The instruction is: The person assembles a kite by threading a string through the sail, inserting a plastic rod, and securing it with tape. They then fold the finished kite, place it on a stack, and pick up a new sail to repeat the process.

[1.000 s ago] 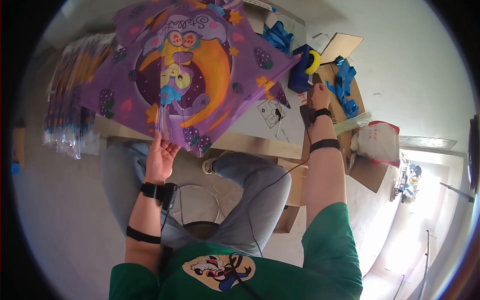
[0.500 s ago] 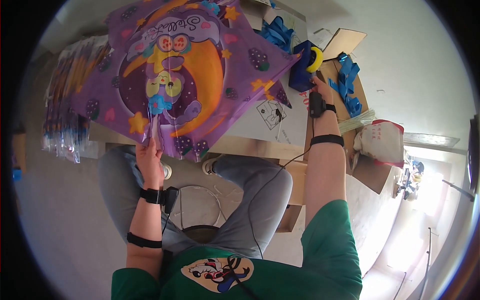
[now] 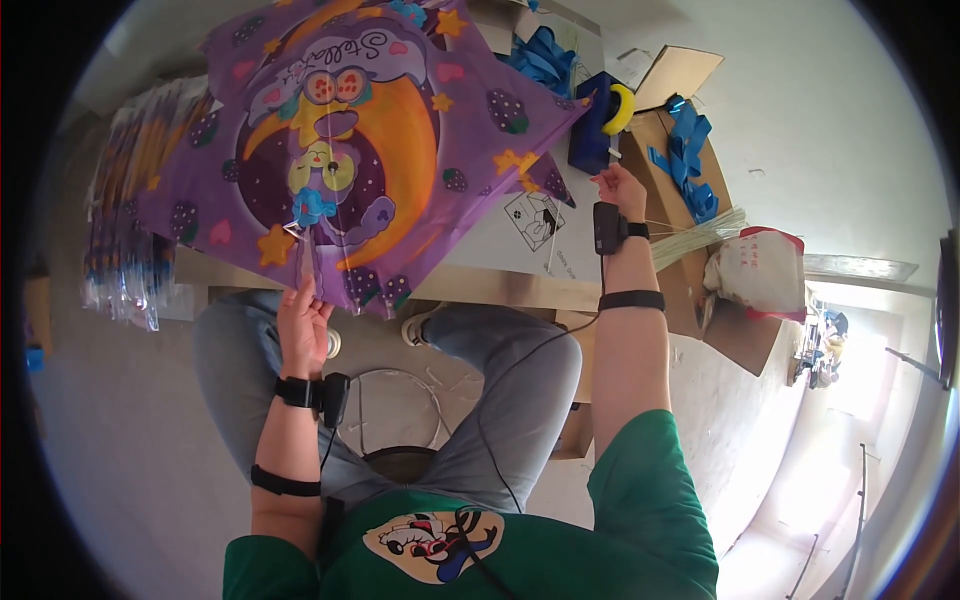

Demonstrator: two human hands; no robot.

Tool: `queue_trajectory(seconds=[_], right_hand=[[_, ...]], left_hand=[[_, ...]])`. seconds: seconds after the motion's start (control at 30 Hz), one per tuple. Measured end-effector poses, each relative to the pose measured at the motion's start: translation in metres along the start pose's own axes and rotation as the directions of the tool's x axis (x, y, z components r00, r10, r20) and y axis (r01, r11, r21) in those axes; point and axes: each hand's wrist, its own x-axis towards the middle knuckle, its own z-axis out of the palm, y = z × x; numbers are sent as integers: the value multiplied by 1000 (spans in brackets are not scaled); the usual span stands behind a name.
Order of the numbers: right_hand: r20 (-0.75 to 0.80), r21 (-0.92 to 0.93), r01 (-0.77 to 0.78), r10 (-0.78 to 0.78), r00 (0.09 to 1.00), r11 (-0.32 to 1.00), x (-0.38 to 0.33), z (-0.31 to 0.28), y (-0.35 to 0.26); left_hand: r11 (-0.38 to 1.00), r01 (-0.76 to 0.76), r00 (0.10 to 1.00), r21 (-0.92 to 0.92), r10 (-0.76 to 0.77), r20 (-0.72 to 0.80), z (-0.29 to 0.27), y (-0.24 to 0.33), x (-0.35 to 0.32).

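Note:
A large purple kite [image 3: 470,140], printed with an orange moon, stars and a cartoon figure, lies spread over the table. My left hand [image 3: 302,315] pinches its near edge, fingers closed on the thin sheet. To the right stands a dark blue tape dispenser [image 3: 592,140] with a yellow roll [image 3: 620,108]. My right hand [image 3: 622,190] is just on the near side of the dispenser, apart from it, thumb and fingers drawn together. Whatever is between those fingertips is too small to make out.
Bagged printed kites [image 3: 140,200] hang over the table's left end. Blue ribbon [image 3: 690,155] lies on a cardboard box [image 3: 650,150] at the right, near thin pale sticks [image 3: 705,235] and a white sack [image 3: 758,272]. More blue ribbon [image 3: 543,60] is behind the kite.
My right hand has drawn back from the tape dispenser, toward me and slightly left. My left hand stays on the kite's near edge.

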Motion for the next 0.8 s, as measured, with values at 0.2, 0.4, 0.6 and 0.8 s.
queue_trajectory(seconds=[0.2, 0.4, 0.6, 0.8], right_hand=[[1, 198, 43, -44, 999, 979, 32, 14, 57], [516, -855, 495, -345, 784, -154, 10, 29, 56], [-95, 102, 33, -23, 995, 994, -67, 29, 58], [211, 256, -118, 64, 975, 960, -235, 119, 77]], left_hand=[[992, 24, 999, 123, -20, -35, -15, 8, -7], [989, -6, 1000, 151, 9, -20, -25, 14, -12], [997, 69, 995, -27, -67, 73, 8, 5, -18], [988, 154, 985, -18, -152, 87, -1, -6, -17]])
